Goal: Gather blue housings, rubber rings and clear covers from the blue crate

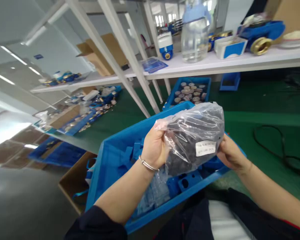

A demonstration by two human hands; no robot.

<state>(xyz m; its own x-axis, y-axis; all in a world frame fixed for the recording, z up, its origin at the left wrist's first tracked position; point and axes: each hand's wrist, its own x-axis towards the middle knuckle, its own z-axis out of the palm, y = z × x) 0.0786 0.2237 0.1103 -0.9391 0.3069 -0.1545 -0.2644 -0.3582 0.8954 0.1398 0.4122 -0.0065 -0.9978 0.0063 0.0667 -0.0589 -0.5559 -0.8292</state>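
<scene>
Above the blue crate (pixel 107 166), near the middle of the view, a clear plastic bag (pixel 193 135) packed with small dark parts is held up between both hands. Left hand (pixel 153 146) is clenched on the bag's upper left corner, where the film bunches into a twisted neck between thumb and fingers; a thin metal bangle (pixel 148 164) sits on that wrist. Right hand (pixel 228 153) grips the bag's lower right edge, just beside a white label (pixel 205 148) whose print is too small to read. The bag hangs tilted, its bulk rising toward the upper right and clear of the crate's rim, though its lower end comes close to the blue plastic pieces (pixel 130 156) lying inside; whether it touches them I cannot tell. More clear-wrapped parts lie at the crate's near wall. The crate's far corner points toward a second blue tray (pixel 207 81) of round metal discs, set under a white shelf (pixel 240 61) that carries a clear water jug (pixel 193 36), a small white-and-blue box (pixel 230 46) and a blue fitting with a brass ring (pixel 261 45). White slanted frame struts (pixel 130 63) come down just behind the crate on the left. Green worktop (pixel 252 113) lies open to the right of the bag, crossed only by a black cable (pixel 282 150). A cardboard box (pixel 75 186) sits low at the crate's left side.
</scene>
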